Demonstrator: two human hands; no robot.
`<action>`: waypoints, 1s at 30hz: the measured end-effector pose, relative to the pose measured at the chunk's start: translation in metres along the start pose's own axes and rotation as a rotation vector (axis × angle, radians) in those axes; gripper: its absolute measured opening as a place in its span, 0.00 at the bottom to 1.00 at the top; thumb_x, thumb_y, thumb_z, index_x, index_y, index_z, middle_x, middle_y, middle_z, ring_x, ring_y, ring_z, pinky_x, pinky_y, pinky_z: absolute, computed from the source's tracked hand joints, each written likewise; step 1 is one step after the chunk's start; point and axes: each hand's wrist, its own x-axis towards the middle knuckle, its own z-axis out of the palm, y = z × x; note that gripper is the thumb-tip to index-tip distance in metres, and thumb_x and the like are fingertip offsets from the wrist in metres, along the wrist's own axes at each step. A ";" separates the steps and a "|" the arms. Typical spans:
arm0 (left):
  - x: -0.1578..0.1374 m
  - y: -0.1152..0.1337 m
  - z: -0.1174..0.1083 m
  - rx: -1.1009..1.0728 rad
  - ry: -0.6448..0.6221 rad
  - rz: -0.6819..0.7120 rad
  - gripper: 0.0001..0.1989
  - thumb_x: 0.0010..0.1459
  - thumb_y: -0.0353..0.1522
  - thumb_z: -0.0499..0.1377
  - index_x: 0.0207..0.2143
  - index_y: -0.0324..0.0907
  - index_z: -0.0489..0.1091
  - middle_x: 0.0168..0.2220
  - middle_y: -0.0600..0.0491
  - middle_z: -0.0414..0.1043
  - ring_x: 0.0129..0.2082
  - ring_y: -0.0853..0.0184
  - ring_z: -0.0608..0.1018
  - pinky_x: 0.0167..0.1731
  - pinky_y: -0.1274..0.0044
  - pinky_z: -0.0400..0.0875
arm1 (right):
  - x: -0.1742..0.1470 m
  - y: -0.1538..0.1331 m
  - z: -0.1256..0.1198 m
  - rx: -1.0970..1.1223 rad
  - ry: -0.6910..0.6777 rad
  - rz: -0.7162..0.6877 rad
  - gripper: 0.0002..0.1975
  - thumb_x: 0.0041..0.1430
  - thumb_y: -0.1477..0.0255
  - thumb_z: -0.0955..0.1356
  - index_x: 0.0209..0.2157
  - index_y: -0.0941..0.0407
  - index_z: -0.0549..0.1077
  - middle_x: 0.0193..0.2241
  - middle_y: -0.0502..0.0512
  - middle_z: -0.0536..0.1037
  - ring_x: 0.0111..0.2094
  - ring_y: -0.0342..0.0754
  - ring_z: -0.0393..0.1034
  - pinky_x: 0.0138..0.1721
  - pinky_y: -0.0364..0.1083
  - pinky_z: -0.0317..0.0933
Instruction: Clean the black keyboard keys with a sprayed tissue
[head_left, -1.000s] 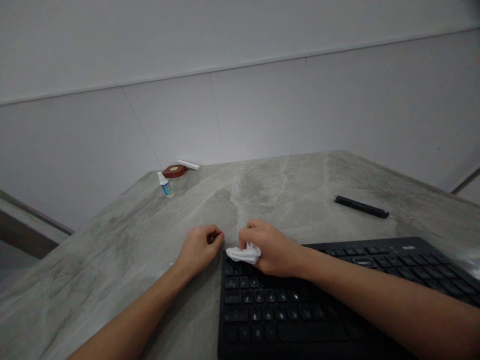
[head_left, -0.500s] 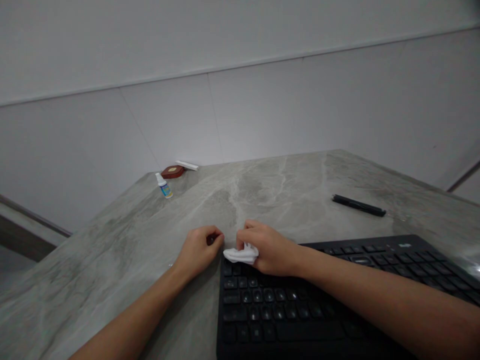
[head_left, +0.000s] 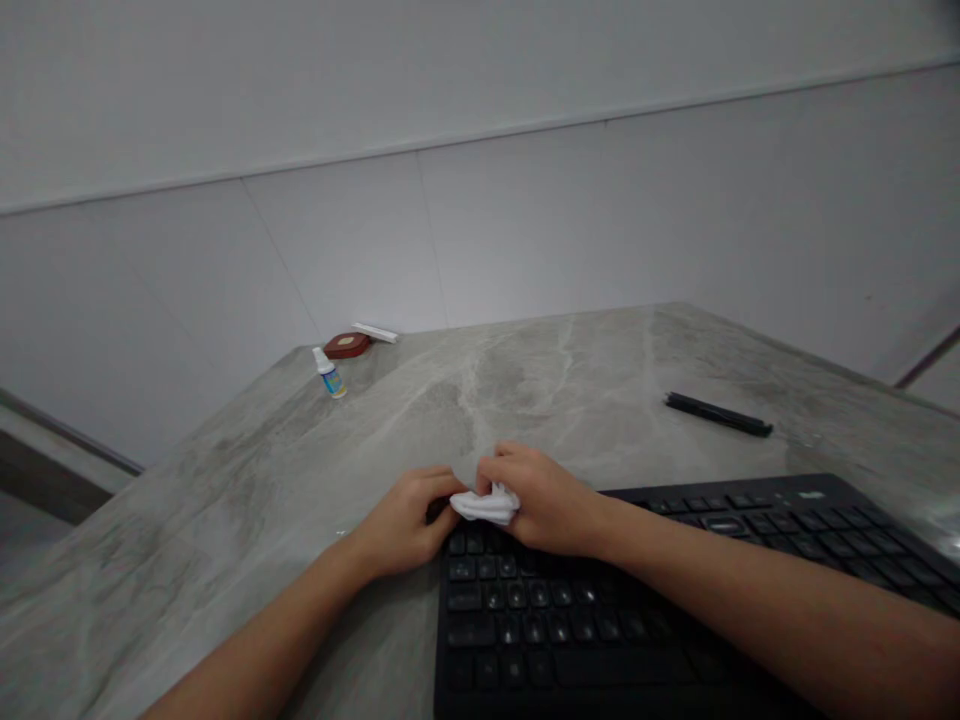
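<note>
A black keyboard lies at the lower right of the grey marbled table. My right hand is closed on a folded white cloth, pressing it near the keyboard's far left corner. Curled around that same corner is my left hand, thumb and index finger at the keyboard's edge and right beside the cloth. The fingertips are partly hidden, so their exact contact is unclear. My right forearm crosses over the keyboard and covers many of its keys.
A black pen-like object lies beyond the keyboard to the right. At the back left are a small white spray bottle, a reddish-brown case and a thin white strip. A pale wall stands behind the table.
My left hand has moved right, its fingertips now reaching the keyboard corner and cloth. My right hand and the cloth have barely shifted.
</note>
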 end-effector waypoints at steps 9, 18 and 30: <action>-0.002 0.002 -0.004 -0.008 -0.064 0.058 0.10 0.61 0.26 0.53 0.41 0.41 0.73 0.39 0.51 0.73 0.40 0.64 0.75 0.44 0.75 0.67 | 0.000 0.005 -0.001 0.118 0.200 0.063 0.05 0.54 0.75 0.70 0.29 0.56 0.68 0.25 0.47 0.69 0.27 0.43 0.61 0.30 0.42 0.53; -0.002 0.004 -0.004 0.012 -0.069 0.059 0.08 0.63 0.27 0.53 0.38 0.40 0.72 0.36 0.51 0.72 0.37 0.64 0.75 0.40 0.76 0.67 | -0.001 0.001 0.000 0.050 0.024 -0.017 0.08 0.51 0.81 0.68 0.32 0.55 0.68 0.29 0.50 0.69 0.33 0.46 0.63 0.34 0.43 0.55; -0.001 0.004 -0.004 -0.004 -0.078 0.056 0.11 0.60 0.25 0.53 0.41 0.41 0.73 0.38 0.50 0.74 0.40 0.63 0.76 0.42 0.75 0.67 | 0.000 0.000 -0.003 0.029 -0.061 -0.078 0.11 0.47 0.82 0.68 0.32 0.55 0.67 0.28 0.50 0.67 0.33 0.47 0.61 0.33 0.43 0.54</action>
